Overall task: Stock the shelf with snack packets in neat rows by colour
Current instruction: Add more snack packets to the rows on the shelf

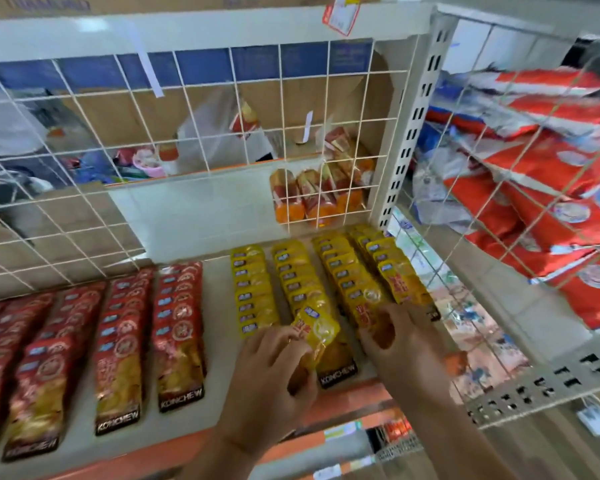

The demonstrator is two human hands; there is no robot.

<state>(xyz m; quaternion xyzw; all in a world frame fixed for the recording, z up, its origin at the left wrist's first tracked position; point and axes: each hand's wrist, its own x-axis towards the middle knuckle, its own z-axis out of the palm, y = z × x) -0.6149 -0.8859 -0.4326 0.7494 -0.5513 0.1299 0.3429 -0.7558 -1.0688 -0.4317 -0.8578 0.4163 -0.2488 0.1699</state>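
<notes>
Here the left hand (271,362) pinches a yellow packet (317,332); the right hand (395,337), fingers curled, presses on a yellow row (352,282).

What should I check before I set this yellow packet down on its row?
1. Left hand has hold of the yellow packet: ok.
2. Packet sits over the yellow rows, not the red rows: ok.
3. Packet squared with its row: not ok, it is tilted.
4. Right hand steadying the neighbouring yellow row: ok.
5. Room at the row's front end: cannot tell, hands cover it.
</notes>
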